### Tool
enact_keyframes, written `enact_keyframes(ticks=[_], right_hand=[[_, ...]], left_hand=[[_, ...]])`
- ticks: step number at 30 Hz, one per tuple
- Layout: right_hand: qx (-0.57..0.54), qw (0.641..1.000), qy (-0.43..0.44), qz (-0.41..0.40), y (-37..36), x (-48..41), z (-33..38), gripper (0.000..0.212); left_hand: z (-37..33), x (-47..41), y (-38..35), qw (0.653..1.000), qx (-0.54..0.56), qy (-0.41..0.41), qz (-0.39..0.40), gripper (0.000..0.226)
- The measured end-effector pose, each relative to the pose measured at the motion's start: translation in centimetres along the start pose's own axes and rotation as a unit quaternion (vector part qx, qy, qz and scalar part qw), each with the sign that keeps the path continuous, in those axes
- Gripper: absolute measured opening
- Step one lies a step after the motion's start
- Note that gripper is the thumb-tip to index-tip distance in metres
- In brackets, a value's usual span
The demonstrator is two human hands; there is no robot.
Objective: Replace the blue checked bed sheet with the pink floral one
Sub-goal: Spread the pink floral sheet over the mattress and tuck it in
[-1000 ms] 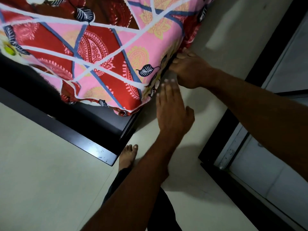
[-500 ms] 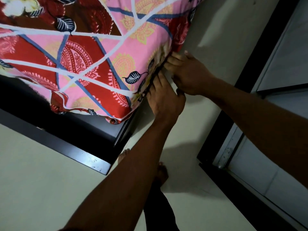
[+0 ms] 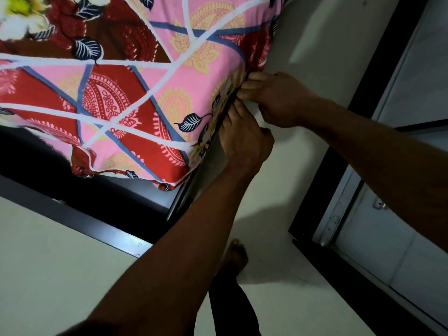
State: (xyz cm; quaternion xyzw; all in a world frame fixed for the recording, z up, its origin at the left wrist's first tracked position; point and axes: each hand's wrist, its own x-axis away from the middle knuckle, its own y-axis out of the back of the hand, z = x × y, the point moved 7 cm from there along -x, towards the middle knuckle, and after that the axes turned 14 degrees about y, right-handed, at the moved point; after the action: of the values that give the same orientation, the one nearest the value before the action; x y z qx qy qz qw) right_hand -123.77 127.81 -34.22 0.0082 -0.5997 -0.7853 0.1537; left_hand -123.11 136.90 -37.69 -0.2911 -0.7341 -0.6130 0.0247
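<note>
The pink floral sheet (image 3: pixel 150 98) lay across the mattress, drawn down over the near corner and along the side where I was working. No blue checked sheet showed anywhere in my view, so I judged the swap mostly done and tucking to be the step in hand.

My left hand (image 3: pixel 244 139) sat low against the side of the bed. Its fingers (image 3: pixel 231 112) were fairly straight and slid into the dark slot between the mattress and the bed frame (image 3: pixel 97 221), pressing the hem in and gripping nothing. My right hand (image 3: pixel 276 100) was just above it, close enough that the two may have touched. Its fingers (image 3: pixel 249 93) were curled at the same slot. Their tips were lost in shadow, so I could not tell whether they pinched cloth or only pushed it.

To tuck well here, I reckoned one hand should draw the hem taut along the edge while the other drove it deep with flat fingers, working in short stretches so the printed lines stayed straight on top. Pushing too hard in one spot would likely drag the top surface sideways and raise wrinkles. The bunched fold (image 3: pixel 167 185) at the corner hung loose over the frame and looked to need folding under before the side could sit flat. My bare foot (image 3: pixel 236 253) stood on the pale floor (image 3: pixel 60 275) close to the frame, which gave me room to lean in.
</note>
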Motion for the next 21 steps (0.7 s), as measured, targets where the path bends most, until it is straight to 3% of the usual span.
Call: enact_keyframes(ticks=[4,9,15,21], right_hand=[[-0.023,0.999,-0.022,-0.038,-3.0,2.3,-0.5,0.068],[-0.02,0.994,-0.077,0.07,-3.8,1.1,-1.7,0.077],[0.0,0.996,-0.068,-0.063,-1.8,1.1,-1.5,0.059],[0.022,0.999,-0.037,-0.033,-2.4,0.0,-1.1,0.057]], left_hand=[[-0.6,-0.5,0.0,0.999,0.026,0.042,-0.007,0.096],[0.5,-0.4,-0.1,0.998,0.058,0.029,-0.023,0.091],[0.5,-0.3,0.1,0.998,0.048,0.024,-0.033,0.091],[0.3,-0.5,-0.5,0.997,0.053,0.038,-0.03,0.094]])
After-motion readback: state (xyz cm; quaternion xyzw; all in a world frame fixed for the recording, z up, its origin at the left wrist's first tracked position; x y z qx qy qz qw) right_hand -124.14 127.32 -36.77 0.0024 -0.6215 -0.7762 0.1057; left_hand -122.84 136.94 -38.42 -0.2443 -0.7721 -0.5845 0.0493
